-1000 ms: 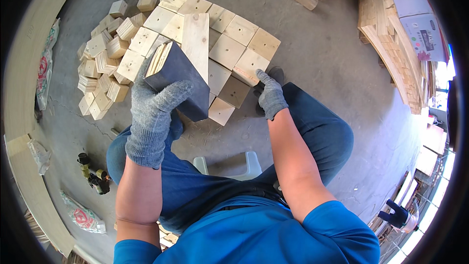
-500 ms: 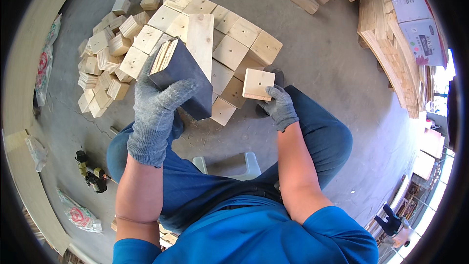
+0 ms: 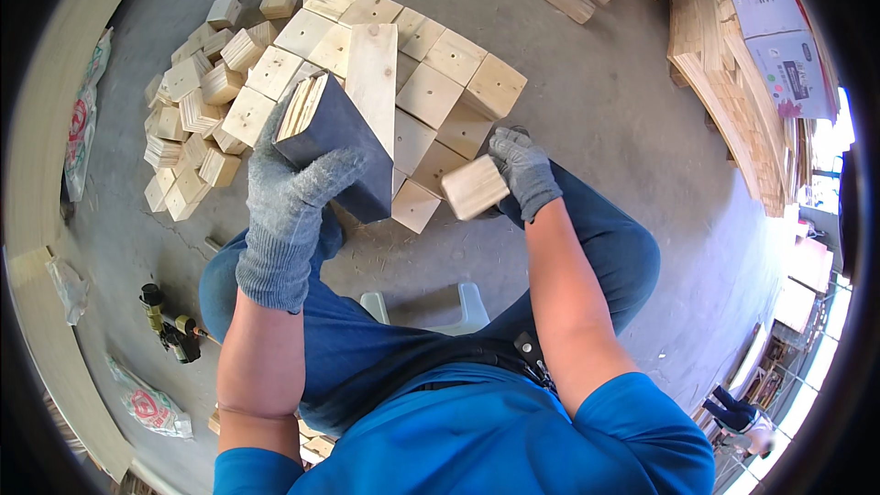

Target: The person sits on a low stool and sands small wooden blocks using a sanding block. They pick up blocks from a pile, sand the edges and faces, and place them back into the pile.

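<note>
My left hand, in a grey knitted glove, grips a thick wooden block wrapped in a dark sheet that looks like sandpaper. Pale layered wood shows at its far end. My right hand, also gloved in grey, holds a small pale wooden block by its right edge, slightly blurred, with a plain grained face turned up. Beyond both hands, square wooden blocks, several with a hole in the face, sit packed in rows. A flat board lies on them, its near end behind the dark-wrapped block.
Loose wooden blocks are heaped left of the rows. A cordless drill and a plastic bag lie on the left floor. Stacked boards and cartons stand at right. A pale stool shows between my legs.
My right hand has turned the small block, so its holed face no longer shows and a grained face does. The block sits slightly lower and further left. My left hand stays almost still.
</note>
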A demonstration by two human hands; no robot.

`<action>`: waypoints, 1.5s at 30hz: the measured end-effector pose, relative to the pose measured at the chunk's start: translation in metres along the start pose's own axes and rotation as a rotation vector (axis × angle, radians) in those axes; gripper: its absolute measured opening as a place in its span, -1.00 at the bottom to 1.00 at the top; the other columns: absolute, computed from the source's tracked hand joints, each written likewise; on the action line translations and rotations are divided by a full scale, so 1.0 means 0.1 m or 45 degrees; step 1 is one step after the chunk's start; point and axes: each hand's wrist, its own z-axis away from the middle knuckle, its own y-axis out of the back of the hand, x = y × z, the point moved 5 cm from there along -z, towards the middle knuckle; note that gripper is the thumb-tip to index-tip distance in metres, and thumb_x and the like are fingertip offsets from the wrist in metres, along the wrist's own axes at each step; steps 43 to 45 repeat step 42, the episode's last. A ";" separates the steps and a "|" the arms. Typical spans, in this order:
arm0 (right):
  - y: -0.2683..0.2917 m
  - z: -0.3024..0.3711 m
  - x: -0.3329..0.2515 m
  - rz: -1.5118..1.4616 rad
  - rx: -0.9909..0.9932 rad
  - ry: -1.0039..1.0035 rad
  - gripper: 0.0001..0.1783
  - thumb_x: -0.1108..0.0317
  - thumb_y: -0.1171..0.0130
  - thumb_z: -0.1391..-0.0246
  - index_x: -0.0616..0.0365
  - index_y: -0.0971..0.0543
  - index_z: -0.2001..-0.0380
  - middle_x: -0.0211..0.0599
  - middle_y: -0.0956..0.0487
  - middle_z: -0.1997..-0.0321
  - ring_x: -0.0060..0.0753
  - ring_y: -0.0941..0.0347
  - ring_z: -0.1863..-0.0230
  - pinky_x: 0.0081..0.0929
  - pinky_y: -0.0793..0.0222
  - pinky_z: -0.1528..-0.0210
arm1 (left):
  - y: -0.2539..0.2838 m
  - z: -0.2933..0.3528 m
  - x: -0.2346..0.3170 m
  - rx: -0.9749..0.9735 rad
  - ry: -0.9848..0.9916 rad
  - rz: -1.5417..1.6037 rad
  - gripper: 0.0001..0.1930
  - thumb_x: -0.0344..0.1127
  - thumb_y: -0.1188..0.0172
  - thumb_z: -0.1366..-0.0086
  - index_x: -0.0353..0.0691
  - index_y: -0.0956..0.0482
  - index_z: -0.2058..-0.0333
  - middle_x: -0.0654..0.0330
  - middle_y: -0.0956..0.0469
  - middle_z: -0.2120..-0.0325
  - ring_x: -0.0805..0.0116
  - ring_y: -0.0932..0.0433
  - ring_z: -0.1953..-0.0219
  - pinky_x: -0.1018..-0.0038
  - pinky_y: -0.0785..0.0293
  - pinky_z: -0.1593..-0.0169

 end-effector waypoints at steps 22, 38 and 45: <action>0.17 0.04 0.08 0.053 0.732 -0.119 -0.37 0.09 -0.35 -0.32 0.20 -0.49 -0.31 -0.08 -0.62 -0.23 -0.06 -0.55 -0.22 0.05 -0.50 -0.16 | -0.90 0.42 -0.99 -1.212 0.001 -1.358 0.17 -0.07 -0.50 -0.03 -0.24 -0.08 -0.56 -0.33 -0.66 0.01 -0.28 -0.71 -0.02 0.14 -0.59 -0.21; 0.43 0.11 0.13 -0.173 0.715 -0.011 -0.55 0.17 -0.43 -0.25 0.09 -0.64 -0.13 -0.27 -0.66 -0.07 -0.25 -0.58 0.02 -0.13 -0.54 -0.01 | -0.99 0.19 -1.55 -1.306 0.190 -1.697 0.35 -0.11 -0.48 0.07 -0.10 0.17 -0.63 -0.29 -0.67 0.00 -0.22 -0.71 -0.02 0.17 -0.64 -0.21; 0.49 0.12 0.37 -0.146 0.642 -0.281 -0.40 0.08 -0.51 -0.19 0.12 -0.61 -0.20 -0.24 -0.63 -0.11 -0.21 -0.57 -0.01 -0.13 -0.55 0.03 | -0.91 0.08 -1.55 -1.196 0.241 -1.727 0.33 -0.09 -0.48 0.02 -0.03 0.20 -0.64 -0.28 -0.67 -0.04 -0.21 -0.71 -0.05 0.16 -0.63 -0.25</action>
